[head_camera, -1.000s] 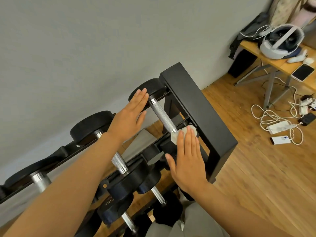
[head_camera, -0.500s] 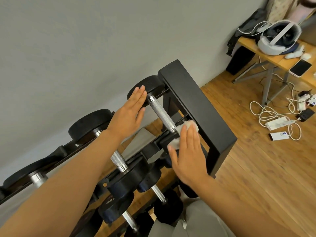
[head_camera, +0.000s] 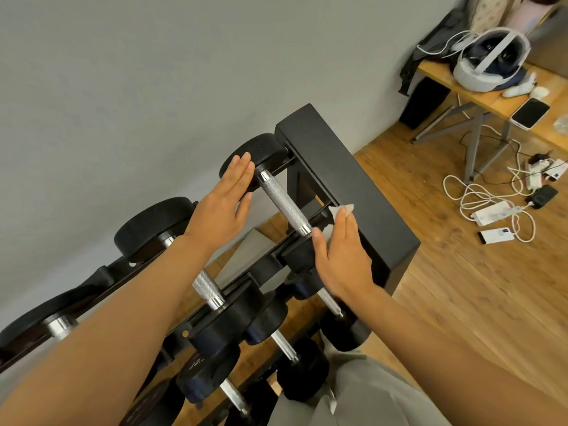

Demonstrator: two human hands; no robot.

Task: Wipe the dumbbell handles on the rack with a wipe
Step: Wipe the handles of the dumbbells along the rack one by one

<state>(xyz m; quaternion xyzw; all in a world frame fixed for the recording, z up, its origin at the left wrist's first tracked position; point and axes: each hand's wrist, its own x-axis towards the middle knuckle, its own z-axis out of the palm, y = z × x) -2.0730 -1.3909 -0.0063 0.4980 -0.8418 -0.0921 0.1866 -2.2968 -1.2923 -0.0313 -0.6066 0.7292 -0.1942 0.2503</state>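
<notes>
At the right end of the black rack point(head_camera: 353, 186), top tier: both my hands flat, wipe point(head_camera: 339, 210) under the right one.

Left hand point(head_camera: 224, 207) lies with fingers straight, tips on the far black head of the end dumbbell point(head_camera: 261, 155), gripping nothing. Right hand point(head_camera: 341, 256), fingers straight, presses the crumpled white wipe against the near end of that dumbbell's knurled handle point(head_camera: 284, 206), beside the rack's end frame. More dumbbells sit on the lower tiers.
</notes>
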